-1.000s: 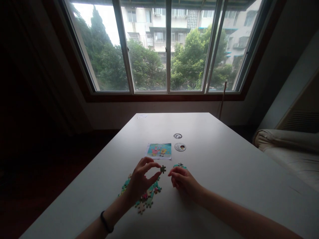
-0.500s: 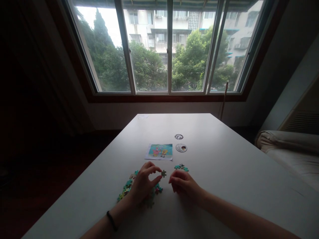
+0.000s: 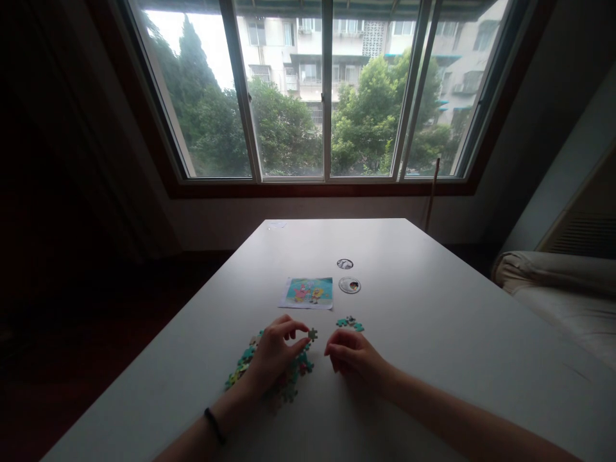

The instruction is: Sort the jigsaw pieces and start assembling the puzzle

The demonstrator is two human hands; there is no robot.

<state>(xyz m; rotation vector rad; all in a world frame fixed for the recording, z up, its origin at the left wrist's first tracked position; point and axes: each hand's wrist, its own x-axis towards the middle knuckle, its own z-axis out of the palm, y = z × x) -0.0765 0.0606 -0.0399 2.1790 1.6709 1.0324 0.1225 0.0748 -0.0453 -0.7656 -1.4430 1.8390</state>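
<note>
Left hand [image 3: 276, 353] pinches a puzzle piece [image 3: 312, 333] btw thumb & forefinger, just past the pile [image 3: 250, 366]. Right hand [image 3: 353, 356] rests curled on the table [image 3: 433, 333], contents unclear. Light edge grip prob. best, leaving tabs visible.

Table [image 3: 457, 333] lies bare to the right; puzzle pieces [image 3: 240, 369] left, picture card [image 3: 308, 292] and perhaps lids [image 3: 349, 285] ahead.

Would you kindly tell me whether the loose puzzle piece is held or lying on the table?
Held: the left hand pinches the puzzle piece between its fingertips.
</note>
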